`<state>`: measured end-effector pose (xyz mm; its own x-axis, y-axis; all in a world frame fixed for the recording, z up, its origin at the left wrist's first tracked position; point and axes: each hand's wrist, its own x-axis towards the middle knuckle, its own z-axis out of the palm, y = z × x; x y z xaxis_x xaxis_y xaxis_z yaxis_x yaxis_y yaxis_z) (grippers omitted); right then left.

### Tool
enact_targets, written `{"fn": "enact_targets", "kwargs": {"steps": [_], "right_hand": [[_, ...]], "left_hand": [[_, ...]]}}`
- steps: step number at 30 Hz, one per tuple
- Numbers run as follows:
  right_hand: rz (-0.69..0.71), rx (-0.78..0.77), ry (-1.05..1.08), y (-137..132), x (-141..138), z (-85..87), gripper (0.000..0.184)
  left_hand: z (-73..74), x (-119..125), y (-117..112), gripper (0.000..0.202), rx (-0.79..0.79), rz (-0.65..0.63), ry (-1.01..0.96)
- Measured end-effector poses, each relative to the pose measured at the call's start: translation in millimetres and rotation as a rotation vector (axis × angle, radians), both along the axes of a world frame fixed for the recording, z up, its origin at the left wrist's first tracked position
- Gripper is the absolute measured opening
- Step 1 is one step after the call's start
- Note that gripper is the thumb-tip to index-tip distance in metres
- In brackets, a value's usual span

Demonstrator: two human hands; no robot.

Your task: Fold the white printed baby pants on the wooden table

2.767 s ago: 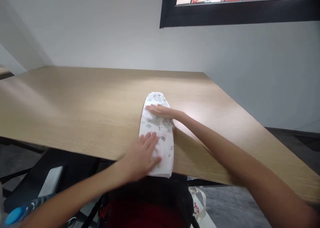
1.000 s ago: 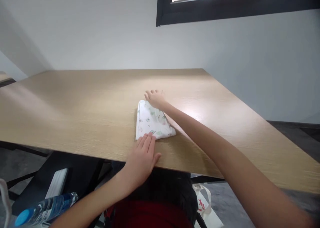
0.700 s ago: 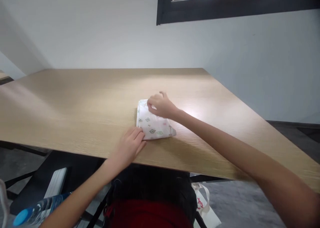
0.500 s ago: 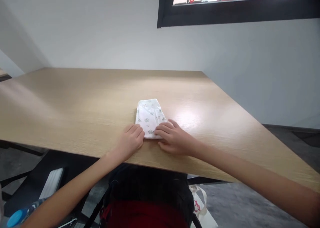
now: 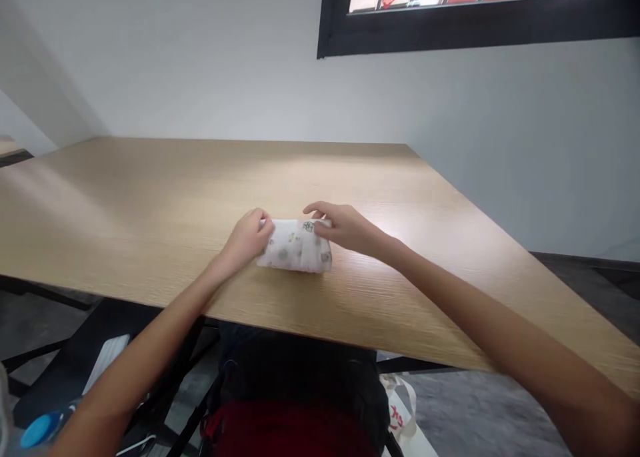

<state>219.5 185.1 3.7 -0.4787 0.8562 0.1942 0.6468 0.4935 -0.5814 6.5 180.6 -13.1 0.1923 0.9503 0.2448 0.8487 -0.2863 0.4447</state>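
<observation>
A white cloth with small printed figures [image 5: 296, 249] lies folded into a short thick bundle on the wooden table [image 5: 150, 197], near the front edge. My left hand [image 5: 248, 238] grips the bundle's left end with curled fingers. My right hand [image 5: 339, 226] holds its right end, fingers bent over the top. Both hands touch the cloth.
A grey wall stands behind the table and a black-framed window [image 5: 450, 17] sits high on the right. Under the table edge I see dark and red clothing [image 5: 295, 410], a white bag [image 5: 400, 417] on the floor, and a blue-capped bottle [image 5: 35, 430] at lower left.
The long cloth was folded in half, then folded over again from its near end into a compact bundle. Both hands moved from the near edge to the bundle's two ends.
</observation>
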Motion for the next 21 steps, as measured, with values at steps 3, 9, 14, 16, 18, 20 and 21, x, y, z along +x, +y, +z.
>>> {"fn": "enact_targets", "kwargs": {"steps": [3, 9, 14, 16, 18, 20, 21], "right_hand": [[0.04, -0.201, -0.067, 37.0, -2.6, -9.2, 0.024], [-0.12, 0.086, -0.348, 29.9, -23.7, -21.9, 0.029], [-0.224, 0.232, -0.457, 18.6, -52.7, -38.7, 0.02], [-0.203, 0.152, -0.411, 24.9, -50.9, -45.7, 0.018], [-0.181, 0.095, -0.322, 32.1, -42.4, -50.1, 0.021], [-0.16, 0.04, -0.219, 34.3, -31.2, -51.9, 0.025], [-0.155, 0.011, -0.154, 32.0, -25.5, -52.0, 0.026]], "left_hand": [[-21.6, 0.0, 31.1, 0.018, -0.034, -0.001, 0.092], [-38.3, 12.7, 31.3, 0.023, 0.009, 0.07, 0.205], [-35.1, 42.5, 28.6, 0.025, 0.031, 0.01, 0.262], [-39.0, 42.0, 31.2, 0.026, 0.011, -0.046, 0.275], [-42.8, 33.4, 34.4, 0.029, -0.005, -0.095, 0.273], [-43.2, 21.0, 37.5, 0.032, -0.026, -0.139, 0.255], [-41.6, 14.8, 38.7, 0.032, -0.043, -0.161, 0.241]]}}
